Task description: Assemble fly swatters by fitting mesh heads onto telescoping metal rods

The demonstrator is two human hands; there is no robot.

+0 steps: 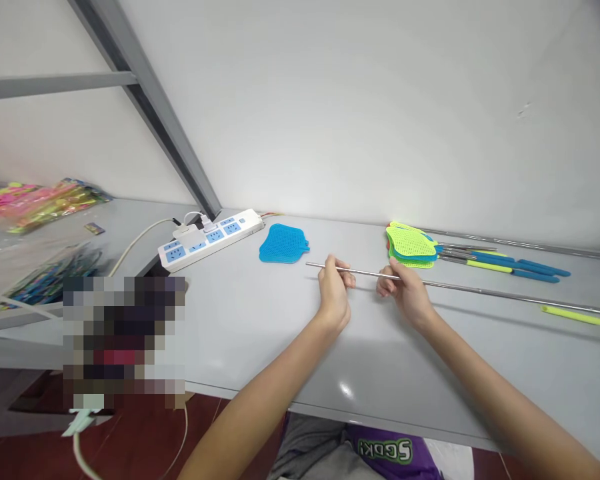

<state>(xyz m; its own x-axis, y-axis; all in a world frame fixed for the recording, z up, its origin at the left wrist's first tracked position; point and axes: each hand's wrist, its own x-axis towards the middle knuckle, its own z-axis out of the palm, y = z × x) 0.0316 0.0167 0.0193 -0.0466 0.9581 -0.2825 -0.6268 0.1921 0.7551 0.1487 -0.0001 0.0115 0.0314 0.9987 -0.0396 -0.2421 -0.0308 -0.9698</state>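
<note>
A long, thin metal telescopic rod (480, 290) runs from the middle of the table out past the right edge of the view. Near its thin left end, my left hand (336, 290) pinches it. My right hand (404, 288) grips the same rod a little farther along. Beyond my left hand lie blue fly swatter heads (284, 244), stacked flat. Behind my right hand is a pile of yellow-green and blue swatter heads (413, 243), joined to metal rods with blue and yellow handles (535, 270). One loose yellow-green handle tube (573, 315) rests at the right, in front of the rod.
A white power strip (213, 240) with plugs and cables stands at the left, by a grey metal post (155, 107). A pixelated patch (125, 340) covers something at the table's left. Farther left are bagged colourful items (45, 203) and a bundle of blue-green items (55, 277).
</note>
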